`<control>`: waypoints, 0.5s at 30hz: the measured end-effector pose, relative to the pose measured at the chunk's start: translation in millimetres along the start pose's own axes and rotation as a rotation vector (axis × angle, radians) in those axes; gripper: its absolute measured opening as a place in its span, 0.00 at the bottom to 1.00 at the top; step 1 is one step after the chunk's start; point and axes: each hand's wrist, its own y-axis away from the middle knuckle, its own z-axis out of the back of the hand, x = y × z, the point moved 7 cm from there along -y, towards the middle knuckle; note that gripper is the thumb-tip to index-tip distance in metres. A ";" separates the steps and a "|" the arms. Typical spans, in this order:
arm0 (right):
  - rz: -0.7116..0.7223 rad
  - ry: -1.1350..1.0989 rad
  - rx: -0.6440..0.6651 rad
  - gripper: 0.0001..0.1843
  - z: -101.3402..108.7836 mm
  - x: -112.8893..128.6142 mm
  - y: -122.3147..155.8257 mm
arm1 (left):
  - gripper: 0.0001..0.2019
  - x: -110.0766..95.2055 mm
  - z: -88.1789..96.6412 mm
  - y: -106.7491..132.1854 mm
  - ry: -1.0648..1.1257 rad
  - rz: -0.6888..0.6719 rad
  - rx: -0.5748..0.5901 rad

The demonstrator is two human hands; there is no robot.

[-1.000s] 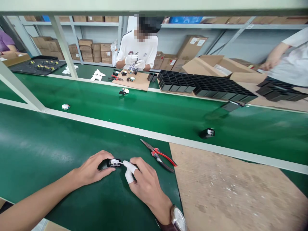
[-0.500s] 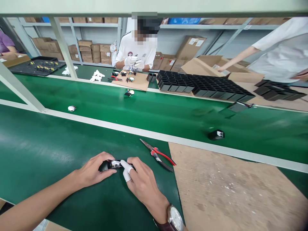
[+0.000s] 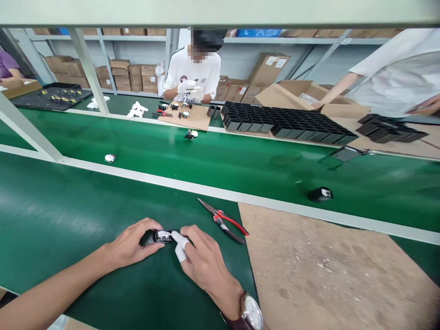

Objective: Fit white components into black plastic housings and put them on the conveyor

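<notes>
My left hand curls round a small black and white component that rests on the green mat. My right hand pinches the same component from the right, its forefinger in a white finger cot. A watch sits on my right wrist. Red-handled pliers lie on the mat just right of my hands.
A brown board covers the mat at right. Small parts and a black part ride the green belt. Across it a seated person in white gloves, black trays, cartons, and another person's arm at right.
Parts on the belt have drifted right. My right forefinger has closed in onto the component. The person at right has leaned further in.
</notes>
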 end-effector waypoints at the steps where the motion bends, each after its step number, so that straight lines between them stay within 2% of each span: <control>1: -0.010 -0.004 -0.015 0.12 0.0 -2.0 1.8 | 0.19 -0.1 -0.1 0.0 -0.001 0.000 -0.001; 15: -0.011 -0.004 -0.005 0.13 -2.3 -0.3 1.6 | 0.21 -0.2 -1.9 0.3 0.029 -0.001 0.000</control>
